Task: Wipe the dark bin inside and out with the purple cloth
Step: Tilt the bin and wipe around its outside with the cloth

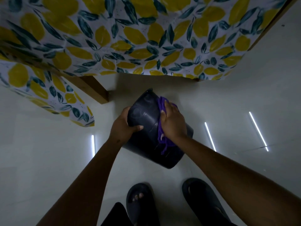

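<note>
- I see my left hand [123, 126] closed around the near corner of the bin [146, 121], thumb on the top face, fingers curled behind the edge
- My right hand [173, 123] lies flat, fingers spread, pressing the cloth [160, 103] onto the bin's right side; the palm is down, not a closed fist
- The bin is tipped over, held between both hands above the floor [48, 160], its dark outer wall facing me
- Cloth bunches under and beyond my right fingers, with a loose strand trailing below my wrist over the bin
- Beyond the grip hangs a tablecloth [130, 38] and a wooden leg [92, 88]
- Below my arms, two slippers [140, 204] on the floor
</note>
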Demonstrator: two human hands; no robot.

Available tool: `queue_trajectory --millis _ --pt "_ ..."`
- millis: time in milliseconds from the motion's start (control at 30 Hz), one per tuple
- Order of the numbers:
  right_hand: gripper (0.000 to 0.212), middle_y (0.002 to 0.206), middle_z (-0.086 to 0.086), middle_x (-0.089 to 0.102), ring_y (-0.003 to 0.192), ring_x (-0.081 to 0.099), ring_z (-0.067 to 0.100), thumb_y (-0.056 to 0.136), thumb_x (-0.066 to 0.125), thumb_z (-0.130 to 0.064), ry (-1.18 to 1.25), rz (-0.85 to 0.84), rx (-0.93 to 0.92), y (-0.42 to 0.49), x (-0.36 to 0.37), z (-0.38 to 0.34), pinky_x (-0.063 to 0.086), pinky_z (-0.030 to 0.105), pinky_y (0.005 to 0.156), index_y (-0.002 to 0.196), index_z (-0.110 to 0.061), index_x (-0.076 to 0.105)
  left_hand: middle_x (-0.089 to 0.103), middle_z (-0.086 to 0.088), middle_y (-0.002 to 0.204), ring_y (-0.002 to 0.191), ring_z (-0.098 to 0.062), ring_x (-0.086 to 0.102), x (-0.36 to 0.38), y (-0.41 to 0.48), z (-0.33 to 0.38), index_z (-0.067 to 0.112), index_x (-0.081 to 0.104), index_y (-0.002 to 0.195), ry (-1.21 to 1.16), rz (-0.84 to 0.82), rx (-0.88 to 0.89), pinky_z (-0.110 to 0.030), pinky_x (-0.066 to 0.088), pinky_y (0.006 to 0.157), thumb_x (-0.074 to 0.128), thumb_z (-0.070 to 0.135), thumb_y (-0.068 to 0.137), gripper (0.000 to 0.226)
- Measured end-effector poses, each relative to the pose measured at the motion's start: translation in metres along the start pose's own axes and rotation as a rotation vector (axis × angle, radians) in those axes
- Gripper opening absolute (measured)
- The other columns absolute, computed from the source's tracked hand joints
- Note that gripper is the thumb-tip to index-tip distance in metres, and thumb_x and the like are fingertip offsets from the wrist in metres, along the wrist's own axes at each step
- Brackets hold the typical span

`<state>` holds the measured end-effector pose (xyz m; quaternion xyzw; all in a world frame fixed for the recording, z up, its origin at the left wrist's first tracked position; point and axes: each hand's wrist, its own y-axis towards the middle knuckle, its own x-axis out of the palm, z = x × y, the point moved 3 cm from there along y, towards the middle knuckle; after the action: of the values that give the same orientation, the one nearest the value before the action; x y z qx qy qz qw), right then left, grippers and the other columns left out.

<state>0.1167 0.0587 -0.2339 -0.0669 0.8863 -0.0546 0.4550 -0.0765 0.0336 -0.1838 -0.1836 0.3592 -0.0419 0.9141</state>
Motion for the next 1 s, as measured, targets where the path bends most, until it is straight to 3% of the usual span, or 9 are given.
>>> queue_trajectory --millis 67,200,267,400,567,667,767,867,1000 --pt "0.052 0.148 0.014 0.045 0.134 0.045 0.030 0.100 0.038 -0.031 -0.019 0.032 0.076 -0.019 -0.004 0.012 0.039 0.040 0.109 0.148 -0.010 0.034 0.054 -0.005 0.136 0.124 -0.026 0.052 0.001 -0.001 0.000 0.019 0.040 0.135 -0.022 0.016 -0.018 -0.032 0.043 0.098 0.081 0.023 0.071 0.077" --pt "0.059 0.162 0.007 0.016 0.148 0.019 0.029 0.102 0.031 -0.034 -0.319 0.000 -0.134 -0.066 0.012 -0.003 0.024 0.046 0.115 0.155 -0.019 0.010 0.054 -0.006 0.138 0.126 -0.028 0.051 0.004 0.004 -0.002 0.019 0.039 0.136 0.005 0.027 -0.025 -0.041 0.044 0.104 0.081 0.024 0.070 0.078" --pt "0.061 0.163 0.007 0.011 0.149 0.015 0.031 0.101 0.029 -0.034 -0.355 -0.001 -0.195 -0.065 0.019 -0.017 0.023 0.048 0.115 0.155 -0.021 0.006 0.054 -0.006 0.138 0.126 -0.028 0.051 0.003 0.004 -0.004 0.018 0.039 0.136 -0.013 0.020 -0.029 -0.038 0.044 0.103 0.081 0.022 0.070 0.079" --pt "0.056 0.162 0.006 0.018 0.147 0.020 0.031 0.101 0.029 -0.034 -0.303 -0.040 -0.269 -0.028 0.018 -0.028 0.028 0.049 0.113 0.154 -0.022 0.015 0.052 -0.006 0.139 0.127 -0.026 0.049 0.003 -0.002 -0.008 0.018 0.037 0.138 -0.053 0.019 -0.047 -0.029 0.040 0.098 0.081 0.022 0.072 0.079" --pt "0.052 0.152 0.012 0.039 0.139 0.038 0.029 0.102 0.036 -0.031 -0.062 -0.030 -0.042 0.000 -0.004 -0.004 0.033 0.041 0.112 0.150 -0.013 0.031 0.055 -0.002 0.134 0.122 -0.023 0.052 0.002 -0.007 -0.003 0.020 0.039 0.134 -0.110 0.036 -0.054 -0.032 0.045 0.097 0.081 0.023 0.071 0.076" --pt "0.051 0.151 0.012 0.041 0.138 0.040 0.029 0.102 0.037 -0.031 -0.084 0.000 -0.031 -0.024 -0.012 0.009 0.034 0.040 0.112 0.150 -0.015 0.030 0.060 -0.002 0.123 0.108 -0.020 0.058 -0.008 -0.013 -0.010 0.019 0.044 0.131 -0.151 -0.118 -0.175 -0.040 0.050 0.093 0.080 0.019 0.073 0.068" --pt "0.054 0.155 0.010 0.035 0.142 0.034 0.029 0.101 0.036 -0.034 -0.124 -0.013 -0.069 -0.050 -0.004 0.007 0.034 0.046 0.114 0.152 -0.019 0.024 0.065 0.002 0.111 0.099 -0.018 0.062 -0.018 -0.006 -0.013 0.021 0.053 0.123 -0.131 -0.313 -0.264 -0.034 0.054 0.078 0.084 0.032 0.066 0.066" --pt "0.057 0.159 0.007 0.026 0.146 0.026 0.028 0.101 0.031 -0.036 -0.178 -0.035 -0.100 -0.057 0.005 0.003 0.033 0.051 0.113 0.153 -0.022 0.013 0.065 0.000 0.105 0.093 -0.017 0.061 -0.011 0.009 0.009 0.018 0.058 0.112 -0.110 -0.153 -0.225 -0.025 0.049 0.068 0.084 0.038 0.064 0.059" --pt "0.072 0.163 0.005 0.010 0.148 0.017 0.028 0.100 0.041 -0.034 -0.215 -0.093 -0.134 -0.057 0.002 0.006 0.031 0.052 0.115 0.152 -0.026 -0.008 0.067 -0.001 0.100 0.093 -0.023 0.063 0.003 0.013 0.027 0.020 0.060 0.099 -0.050 0.060 -0.226 -0.041 0.054 0.085 0.077 0.056 0.065 0.052"
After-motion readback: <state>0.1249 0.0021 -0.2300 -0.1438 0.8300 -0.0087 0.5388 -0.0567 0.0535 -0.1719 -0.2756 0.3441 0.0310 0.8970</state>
